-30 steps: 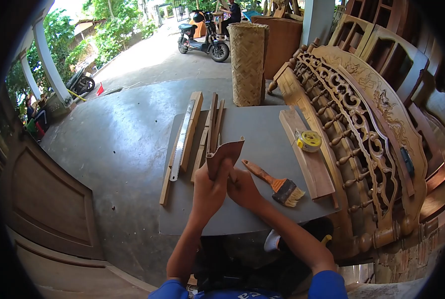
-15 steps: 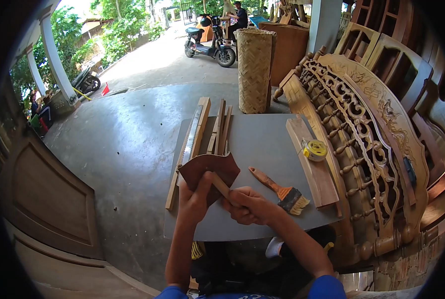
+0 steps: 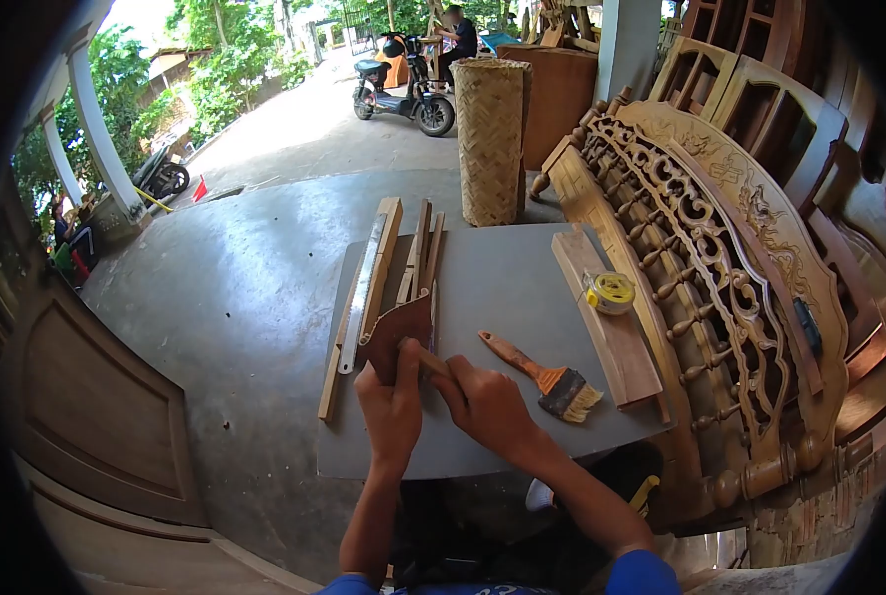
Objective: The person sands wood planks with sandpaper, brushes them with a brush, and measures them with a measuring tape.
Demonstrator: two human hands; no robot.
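Observation:
My left hand [image 3: 391, 412] is closed on a curled, reddish-brown sheet of sandpaper [image 3: 401, 332], its thumb pressing where a wooden stick [image 3: 429, 363] meets the sheet. The other end of that short stick is gripped by my right hand [image 3: 490, 402], fingers wrapped round it. Both hands are above the grey tabletop [image 3: 497, 268]. To the right of my right hand lies a paintbrush [image 3: 547, 379] with an orange handle and pale bristles. Beyond the sandpaper are a steel ruler [image 3: 365, 288] and several narrow wood strips [image 3: 423, 248].
A yellow tape measure [image 3: 611, 293] sits on a wooden board [image 3: 606, 322] at the table's right. Carved wooden furniture panels [image 3: 720, 238] lean close by on the right. A woven bamboo roll [image 3: 490, 144] stands behind the table; farther back are a scooter [image 3: 408, 94] and a seated person [image 3: 460, 45].
The sandpaper has turned and folded more round the stick, and my right hand has rotated, its back now facing up. The whole view has shifted slightly.

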